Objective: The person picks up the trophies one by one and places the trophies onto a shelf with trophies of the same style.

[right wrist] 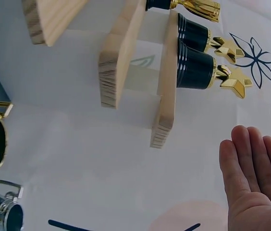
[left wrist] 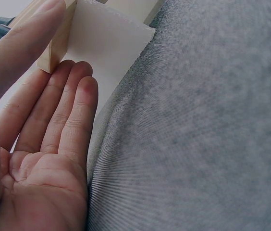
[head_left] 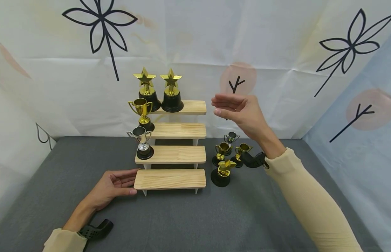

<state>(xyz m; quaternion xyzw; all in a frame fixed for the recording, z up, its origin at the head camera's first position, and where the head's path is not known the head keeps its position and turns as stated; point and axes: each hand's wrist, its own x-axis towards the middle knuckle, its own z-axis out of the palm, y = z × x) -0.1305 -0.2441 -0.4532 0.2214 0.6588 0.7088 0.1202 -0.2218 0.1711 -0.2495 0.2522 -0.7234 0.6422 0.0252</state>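
Observation:
A wooden four-step display stand (head_left: 170, 179) stands before me. My left hand (head_left: 108, 189) is at the left end of its lowest step, fingers fairly straight with fingertips right at the board's edge; in the left wrist view they overlap the white side support (left wrist: 111, 43). Raised in the air right of the top step, my right hand (head_left: 242, 110) holds nothing, its fingers extended. Two gold star trophies (head_left: 171, 94) share the top step's left half. Below them, at the left ends, stand a gold cup trophy (head_left: 141, 108) and a silver cup trophy (head_left: 144, 143).
Right of the stand, beneath my right forearm, several small trophies cluster on the grey cloth (head_left: 183, 224): a silver cup (head_left: 231, 137), two gold cups, one of them nearer the stand (head_left: 223, 148), and a tilted-looking star trophy (head_left: 221, 176). A patterned white curtain (head_left: 195, 45) hangs behind.

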